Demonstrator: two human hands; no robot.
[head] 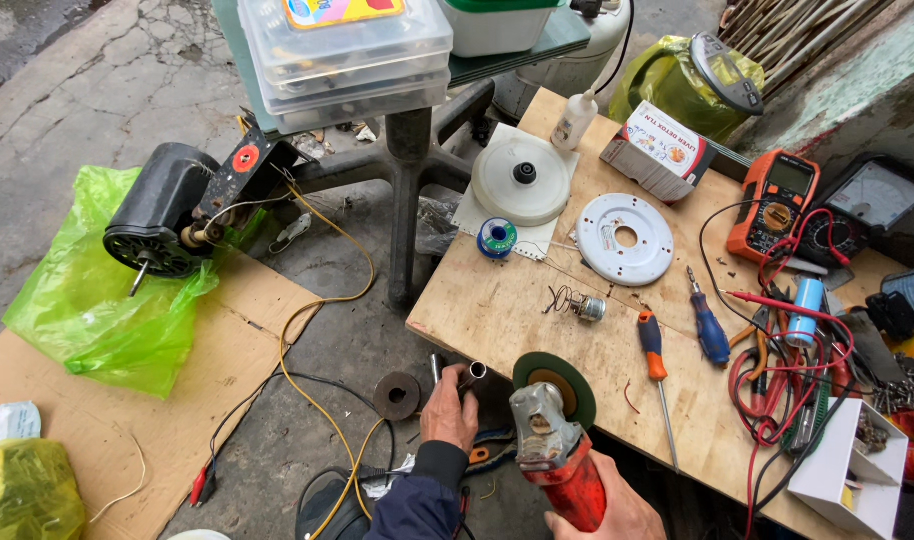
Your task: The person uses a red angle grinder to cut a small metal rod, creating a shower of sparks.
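Observation:
My left hand grips a short metal tube just off the near-left corner of the wooden board table. My right hand holds a red angle grinder by its body. The grinder's green-backed cutting disc sits right beside the tube's open end, and I cannot tell whether the two touch. A dark metal ring lies on the ground left of my left hand.
On the table lie two screwdrivers, white round plates, a solder spool, an orange multimeter and tangled red leads. A black motor rests on a green bag at the left, with yellow and black wires crossing the ground.

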